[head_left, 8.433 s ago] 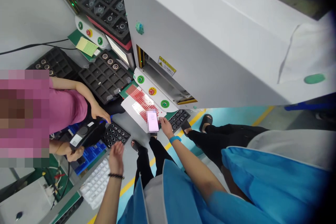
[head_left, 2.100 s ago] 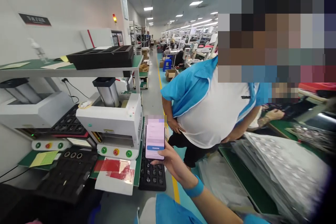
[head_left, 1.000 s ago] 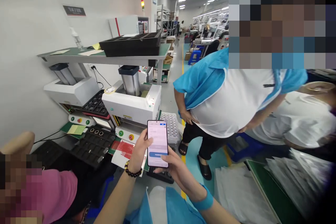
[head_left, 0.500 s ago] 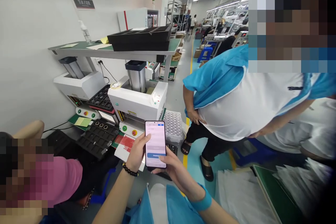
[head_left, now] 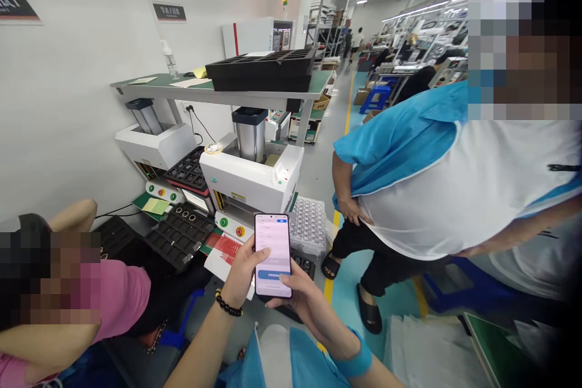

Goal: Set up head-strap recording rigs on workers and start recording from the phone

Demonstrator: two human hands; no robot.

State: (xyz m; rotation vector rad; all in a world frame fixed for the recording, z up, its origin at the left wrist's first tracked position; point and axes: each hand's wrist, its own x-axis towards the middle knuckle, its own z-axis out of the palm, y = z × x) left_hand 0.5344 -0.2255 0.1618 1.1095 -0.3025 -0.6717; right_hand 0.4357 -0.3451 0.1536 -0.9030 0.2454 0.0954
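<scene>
A smartphone (head_left: 273, 251) with a lit pink-white screen and a blue button bar is held upright in both hands, low in the middle of the view. My left hand (head_left: 243, 270), with a black bead bracelet at the wrist, grips its left edge, the thumb over the screen. On the right edge, my right hand (head_left: 302, 291) holds the lower part, its thumb tip beside the blue bar. A blue band circles the right wrist.
A person in a blue and white shirt (head_left: 409, 188) stands at the right; another in pink (head_left: 122, 297) sits at lower left. White press machines (head_left: 250, 179), black trays (head_left: 177, 236) and a clear tray (head_left: 309, 224) lie beyond the phone. A shelf (head_left: 191, 92) spans above.
The view has turned slightly left, so the surroundings appear shifted to the right. Both hands keep hold of the phone, and my left thumb sits slightly farther over the screen.
</scene>
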